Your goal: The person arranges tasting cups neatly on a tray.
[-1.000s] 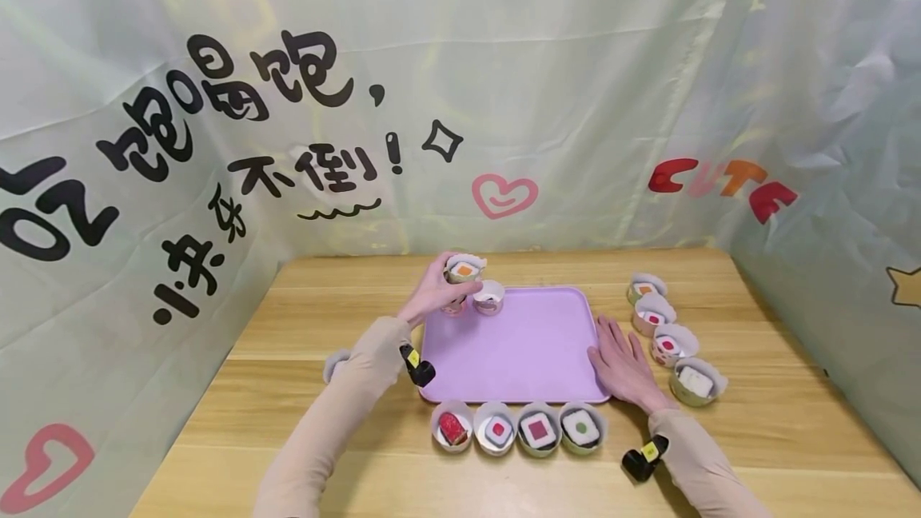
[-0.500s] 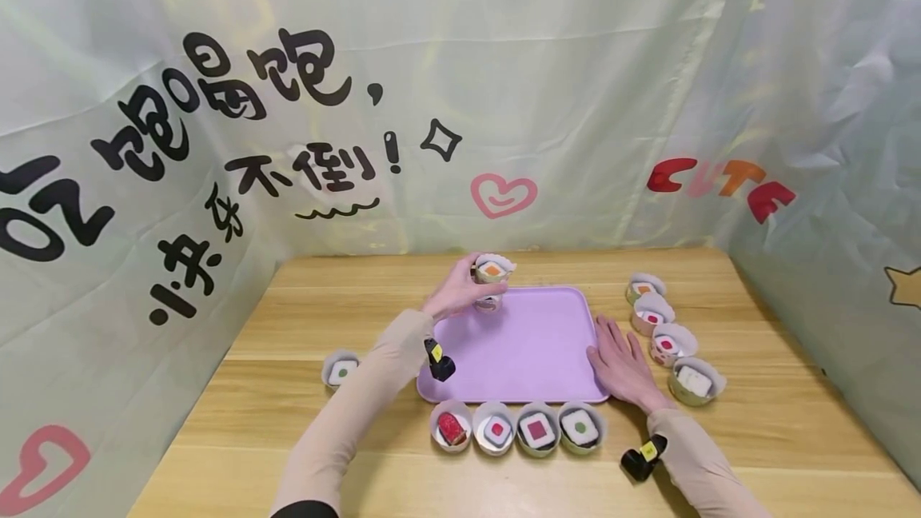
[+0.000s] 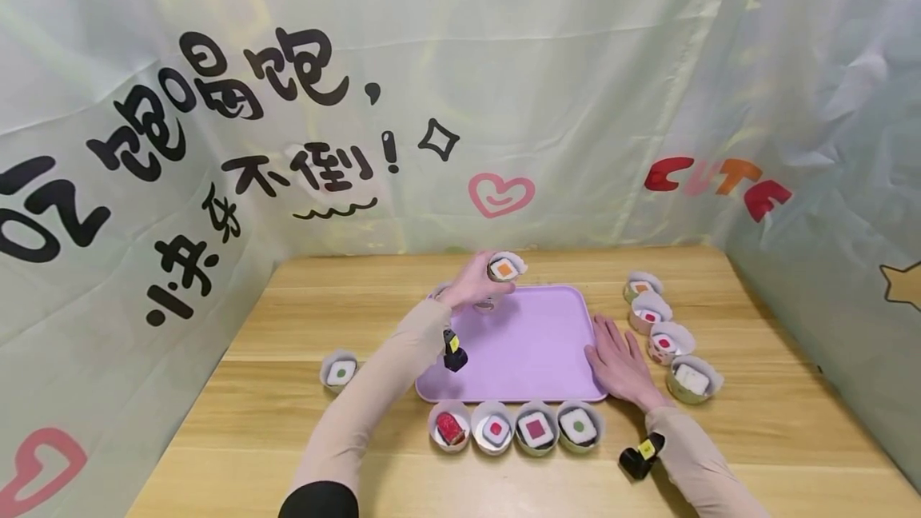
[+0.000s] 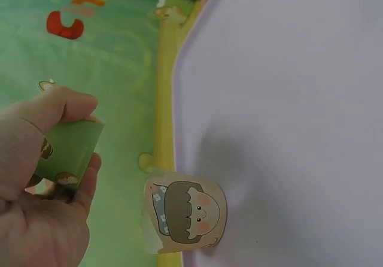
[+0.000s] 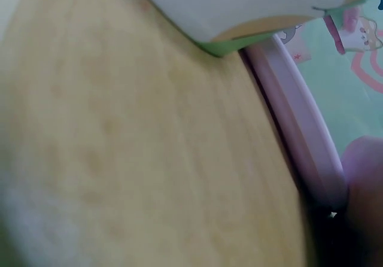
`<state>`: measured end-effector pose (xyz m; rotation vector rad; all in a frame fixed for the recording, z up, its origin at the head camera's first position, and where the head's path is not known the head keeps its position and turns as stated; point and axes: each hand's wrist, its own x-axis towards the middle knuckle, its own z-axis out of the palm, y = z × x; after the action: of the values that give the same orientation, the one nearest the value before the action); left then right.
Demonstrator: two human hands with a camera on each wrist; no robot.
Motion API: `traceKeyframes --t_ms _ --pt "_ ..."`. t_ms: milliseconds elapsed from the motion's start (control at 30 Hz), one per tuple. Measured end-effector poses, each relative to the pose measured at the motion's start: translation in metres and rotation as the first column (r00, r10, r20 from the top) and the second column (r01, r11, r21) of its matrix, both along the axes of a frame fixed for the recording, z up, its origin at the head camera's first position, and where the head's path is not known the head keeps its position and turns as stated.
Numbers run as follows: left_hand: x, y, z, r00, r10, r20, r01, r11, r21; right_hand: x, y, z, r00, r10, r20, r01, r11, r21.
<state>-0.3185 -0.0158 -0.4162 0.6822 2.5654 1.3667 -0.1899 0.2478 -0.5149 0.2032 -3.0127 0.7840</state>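
Note:
My left hand (image 3: 475, 282) grips a green paper cup (image 4: 72, 147) between thumb and fingers, above the tray's back left part. In the cup sits a white sushi piece (image 3: 504, 268) with an orange centre. Below it, a paper cup printed with a cartoon face (image 4: 191, 213) stands at the back edge of the purple tray (image 3: 532, 342). A further cup shows partly behind the left hand. My right hand (image 3: 620, 362) rests on the tray's right edge with fingers extended; the right wrist view catches the tray rim (image 5: 299, 111) close by.
Several sushi cups (image 3: 536, 428) line the tray's front edge. More cups (image 3: 669, 342) form a slanting row right of the right hand. One cup with a green-centred piece (image 3: 340, 372) stands alone at the left, near my left sleeve (image 3: 381, 378). A printed cloth backdrop (image 3: 576, 102) encloses the table.
My left hand has moved right along the tray's back edge, carrying the green cup past the cup standing below. The lone left cup has come out from behind the sleeve. The right hand stays put.

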Motion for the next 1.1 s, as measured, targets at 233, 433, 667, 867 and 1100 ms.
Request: traceKeyframes --t_ms 233,433,667,867,1100 --pt "-0.006 0.011 -0.002 0.988 -0.101 -0.119 0.075 0.976 -0.206 -0.001 0.0 0.0 1.0 0.0 0.005 0.0 1.0 0.002" --pt "-0.01 0.022 -0.006 0.979 -0.171 -0.115 0.125 0.937 -0.327 -0.001 0.0 -0.001 1.0 0.001 0.011 -0.001 1.0 0.002" --pt "-0.015 0.033 -0.014 0.963 -0.229 -0.144 0.155 0.904 -0.398 -0.001 0.0 -0.001 1.0 -0.001 0.006 0.001 1.0 -0.002" --pt "-0.016 0.04 -0.02 0.947 -0.272 -0.169 0.169 0.873 -0.457 -0.001 0.0 -0.002 1.0 -0.001 0.001 0.001 1.0 -0.006" --pt "-0.017 0.045 -0.028 0.937 -0.317 -0.144 0.206 0.839 -0.504 -0.001 0.0 -0.002 1.0 -0.001 0.001 0.001 1.0 -0.008"
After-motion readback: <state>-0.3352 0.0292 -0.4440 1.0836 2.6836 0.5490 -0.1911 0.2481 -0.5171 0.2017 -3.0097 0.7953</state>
